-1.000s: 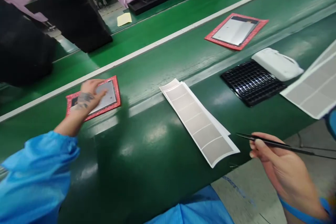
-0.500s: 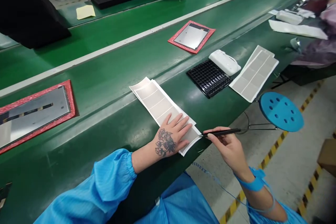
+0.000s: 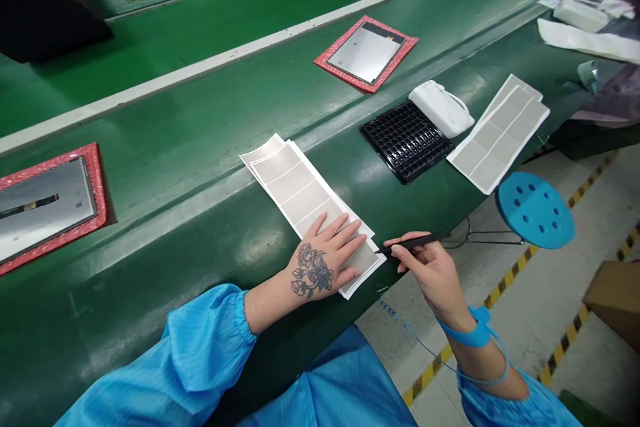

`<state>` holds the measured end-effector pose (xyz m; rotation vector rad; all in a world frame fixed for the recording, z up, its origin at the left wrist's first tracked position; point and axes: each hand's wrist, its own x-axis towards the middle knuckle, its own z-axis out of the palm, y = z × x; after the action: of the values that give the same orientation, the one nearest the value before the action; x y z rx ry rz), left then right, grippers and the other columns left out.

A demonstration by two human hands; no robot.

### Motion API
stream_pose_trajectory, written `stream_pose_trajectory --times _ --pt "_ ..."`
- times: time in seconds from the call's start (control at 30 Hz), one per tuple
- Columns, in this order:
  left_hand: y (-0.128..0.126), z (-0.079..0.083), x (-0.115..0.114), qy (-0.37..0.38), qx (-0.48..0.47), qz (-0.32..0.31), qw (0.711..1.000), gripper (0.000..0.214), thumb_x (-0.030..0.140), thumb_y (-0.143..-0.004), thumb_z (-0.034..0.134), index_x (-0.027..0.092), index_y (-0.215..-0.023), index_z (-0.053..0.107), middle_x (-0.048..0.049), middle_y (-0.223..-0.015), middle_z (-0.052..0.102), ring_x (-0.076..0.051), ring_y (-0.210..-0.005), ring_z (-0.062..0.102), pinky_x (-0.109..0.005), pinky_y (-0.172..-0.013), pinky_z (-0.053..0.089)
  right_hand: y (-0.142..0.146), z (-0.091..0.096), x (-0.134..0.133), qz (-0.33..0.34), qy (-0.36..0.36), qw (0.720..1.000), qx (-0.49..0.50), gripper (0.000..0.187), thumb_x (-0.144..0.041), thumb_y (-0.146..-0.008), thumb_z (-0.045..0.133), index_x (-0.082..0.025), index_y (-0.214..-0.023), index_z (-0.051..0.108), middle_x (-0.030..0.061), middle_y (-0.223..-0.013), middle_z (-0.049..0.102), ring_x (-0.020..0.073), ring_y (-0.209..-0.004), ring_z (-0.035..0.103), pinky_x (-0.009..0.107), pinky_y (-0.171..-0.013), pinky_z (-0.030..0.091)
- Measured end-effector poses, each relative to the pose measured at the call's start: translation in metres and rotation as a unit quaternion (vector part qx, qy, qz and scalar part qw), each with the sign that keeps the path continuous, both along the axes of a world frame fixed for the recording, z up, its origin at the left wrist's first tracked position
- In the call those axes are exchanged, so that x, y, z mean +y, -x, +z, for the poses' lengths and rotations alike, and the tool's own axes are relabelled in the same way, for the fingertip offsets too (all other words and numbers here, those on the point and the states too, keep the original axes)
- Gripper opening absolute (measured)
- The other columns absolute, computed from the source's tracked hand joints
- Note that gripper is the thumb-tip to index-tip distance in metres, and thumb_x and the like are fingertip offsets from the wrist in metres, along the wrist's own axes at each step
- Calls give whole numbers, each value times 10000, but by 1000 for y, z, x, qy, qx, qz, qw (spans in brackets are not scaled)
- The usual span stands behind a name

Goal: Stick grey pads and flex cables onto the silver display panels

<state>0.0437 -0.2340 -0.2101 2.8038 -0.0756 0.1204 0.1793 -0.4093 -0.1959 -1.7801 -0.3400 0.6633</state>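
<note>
Left hand: The left hand (image 3: 324,268), with a floral tattoo on its back, lay flat on the near end of the sheet, its fingers slightly apart and pressing on no visible edge.
Right hand: The right hand (image 3: 433,275) pinched black tweezers (image 3: 413,244) between thumb and fingers, fingers together on the shaft, and it was just right of the sheet. The tweezer tips (image 3: 379,251) reached the sheet's near right edge; I could not tell whether they touched it.
Main thing: A long sheet of pale grey pads (image 3: 295,188) on white backing lay on the green conveyor belt (image 3: 165,113), near the middle, running from far left to near right. Thin lines divided it into rectangles, and its far end curled slightly.
Right of it: A black dimpled tray (image 3: 405,140) lay beside a white plastic item (image 3: 440,109) and a second pad sheet (image 3: 500,137).
Far: A display panel on a red mat (image 3: 365,53) lay on the belt.
Left: Another red mat (image 3: 93,180) held a larger panel.
Near right: A blue round stool (image 3: 535,209) stood on the floor.
Wrist: A blue strap (image 3: 473,331) circled the right wrist.
</note>
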Motion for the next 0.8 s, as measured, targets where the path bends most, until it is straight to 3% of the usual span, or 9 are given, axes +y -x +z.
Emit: stream_pose_trajectory --times 0.33,0.63,0.8 --pt "-1 0 0 0 10 -3 1000 576 526 -936 478 195 -1407 477 -79 -1510 444 -289 -1421 358 -536 -1172 259 -1 -4 4 8 -14 1000 10 428 -538 -677 802 -227 -864 574 57 -837 748 200 -756 692 287 -533 580" --pt "-1 0 1 14 13 0 1000 580 527 -930 489 185 -1399 486 -85 -1509 444 -290 -1424 354 -539 -1179 249 5 -5 -5 30 2 997 -77 328 -520 -772 733 -237 -881 608 56 -900 734 186 -719 692 347 -677 617" --pt "-1 1 1 10 14 -2 1000 577 529 -936 479 190 -1402 482 -89 -1509 443 -292 -1428 347 -533 -1181 244 4 -6 -3 29 -5 999 -30 362 -544 -743 751 -239 -868 601 54 -854 745 208 -772 704 362 -694 616"
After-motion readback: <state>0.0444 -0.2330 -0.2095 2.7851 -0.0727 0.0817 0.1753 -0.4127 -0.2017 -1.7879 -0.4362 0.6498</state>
